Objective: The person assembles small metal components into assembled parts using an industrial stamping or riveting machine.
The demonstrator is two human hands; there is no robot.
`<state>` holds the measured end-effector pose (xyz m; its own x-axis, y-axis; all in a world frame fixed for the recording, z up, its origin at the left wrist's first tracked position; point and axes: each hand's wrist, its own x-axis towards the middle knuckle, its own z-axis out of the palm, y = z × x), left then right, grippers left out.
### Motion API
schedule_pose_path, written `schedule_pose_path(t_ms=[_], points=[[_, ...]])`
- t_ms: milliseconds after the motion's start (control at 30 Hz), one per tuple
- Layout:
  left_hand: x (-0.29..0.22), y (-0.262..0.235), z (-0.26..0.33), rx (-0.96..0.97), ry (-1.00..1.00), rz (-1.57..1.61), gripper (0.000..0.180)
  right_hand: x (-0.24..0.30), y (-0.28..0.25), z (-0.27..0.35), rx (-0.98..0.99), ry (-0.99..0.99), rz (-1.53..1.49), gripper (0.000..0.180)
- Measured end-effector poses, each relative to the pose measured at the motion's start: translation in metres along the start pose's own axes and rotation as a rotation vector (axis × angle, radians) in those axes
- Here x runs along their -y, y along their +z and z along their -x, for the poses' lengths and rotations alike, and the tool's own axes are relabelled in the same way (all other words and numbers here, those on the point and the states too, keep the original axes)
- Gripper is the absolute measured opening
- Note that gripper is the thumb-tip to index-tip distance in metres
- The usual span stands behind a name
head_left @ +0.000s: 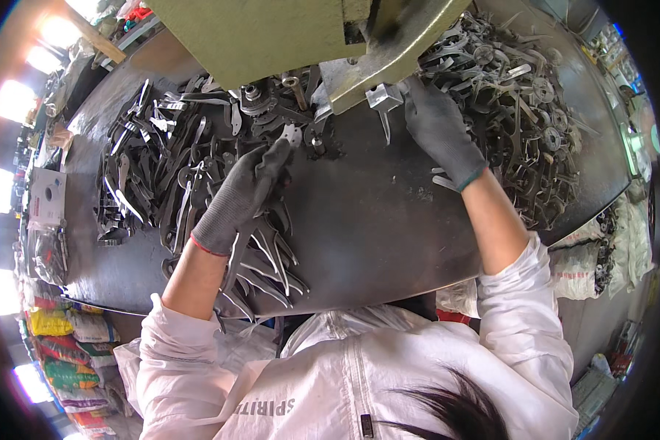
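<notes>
Left hand (pixel 248 183), ten o'clock, pinching metal plate (pixel 292 134); right hand (pixel 443 130), two, hold unclear from here; machine (pixel 271 37), twelve; overreaching risks nipping.

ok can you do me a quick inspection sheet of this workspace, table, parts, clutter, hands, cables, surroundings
Surface: dark worktable, scuffed, with pale marks.
Job's things: flat metal part with a holed, bright end, in the left hand; olive-green machine overhead; angular metal block below it.
Clutter: heap of dark metal parts at left; tangle of grey metal parts at right.
Hands: both in grey knitted gloves; left closed on the part; right hand beside the angular block, fingertips partly hidden, grip unclear.
Cables: nothing seen.
Surroundings: stacked coloured sacks and a white box at left; white sacks at right.
</notes>
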<state>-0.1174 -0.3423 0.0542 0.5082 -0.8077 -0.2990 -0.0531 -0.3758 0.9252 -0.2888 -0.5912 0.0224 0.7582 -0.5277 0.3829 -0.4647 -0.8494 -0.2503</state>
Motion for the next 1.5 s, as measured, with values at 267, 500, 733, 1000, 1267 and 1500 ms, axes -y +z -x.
schedule_pose_path(t_ms=[267,500,733,1000,1267,1500], points=[[0.008,-0.002,-0.012,0.158,0.067,0.108,0.036,0.085,-0.017,0.019,0.273,0.623,-1.461,0.022],[0.016,0.0,-0.022,0.194,0.115,0.109,0.035,0.107,-0.005,0.032,0.24,0.517,-1.355,0.022],[0.016,-0.001,-0.031,0.283,0.019,0.205,0.023,0.107,0.025,0.028,0.178,0.4,-1.443,0.018],[-0.014,-0.015,-0.016,-0.283,0.294,-0.871,0.023,0.1,0.032,0.038,0.378,0.585,-1.508,0.022],[0.048,-0.163,0.023,-0.287,-0.397,-1.407,0.026,0.107,0.026,0.041,0.342,0.663,-1.452,0.023],[0.074,-0.174,0.028,-0.336,-0.379,-1.287,0.034,0.114,0.005,0.037,0.329,0.617,-1.446,0.023]])
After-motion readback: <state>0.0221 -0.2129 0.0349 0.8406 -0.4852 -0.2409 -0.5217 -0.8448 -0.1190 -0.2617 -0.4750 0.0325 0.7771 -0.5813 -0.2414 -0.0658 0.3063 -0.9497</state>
